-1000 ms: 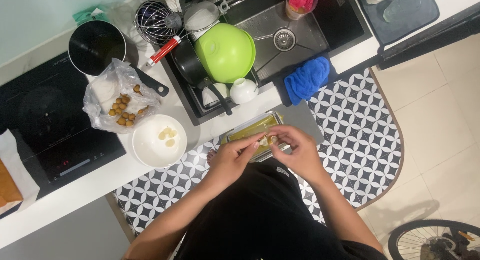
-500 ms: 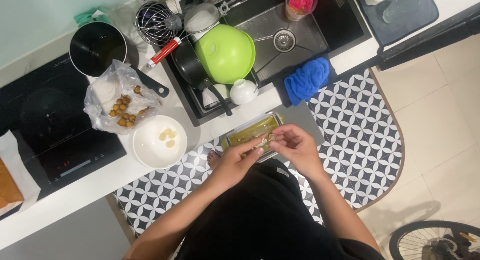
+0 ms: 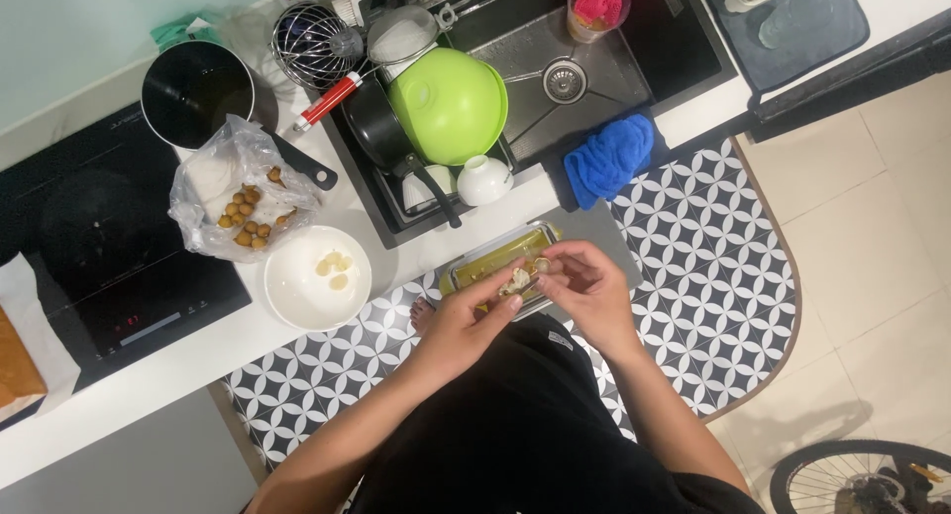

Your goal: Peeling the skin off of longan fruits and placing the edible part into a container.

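Both hands met over the front edge of the counter, above a small rectangular tray (image 3: 492, 258) holding yellowish-green scraps. Left hand (image 3: 464, 326) and right hand (image 3: 586, 288) each pinched one small pale fruit (image 3: 517, 279) between fingertips, its thin shell partly peeled; the fruit hung just over the tray's front rim. Fingers curled around it from both sides; whether the shell was loose could not be told.

Left of the tray, near the counter's front edge, stood a white bowl (image 3: 300, 291) with a few pale peeled fruits (image 3: 336, 266) in it. Just behind the bowl lay a crumpled clear plastic bag (image 3: 218, 192) with small brown round fruits (image 3: 248, 217) spilled in its mouth. A black saucepan (image 3: 196, 93) sat behind the bag, its handle pointing toward the sink. The black induction hob (image 3: 94, 247) filled the counter's left part.

Behind the tray, in the black sink's left basin: a lime-green bowl (image 3: 451, 103) upside down, a black pan (image 3: 374, 128) beneath it, a small white cup (image 3: 484, 180). A wire whisk with red handle (image 3: 317, 53) rested at the back. A blue cloth (image 3: 609, 157) draped the sink's front edge, to the right of the tray. A patterned black-and-white mat (image 3: 713, 257) covered the floor under the person.
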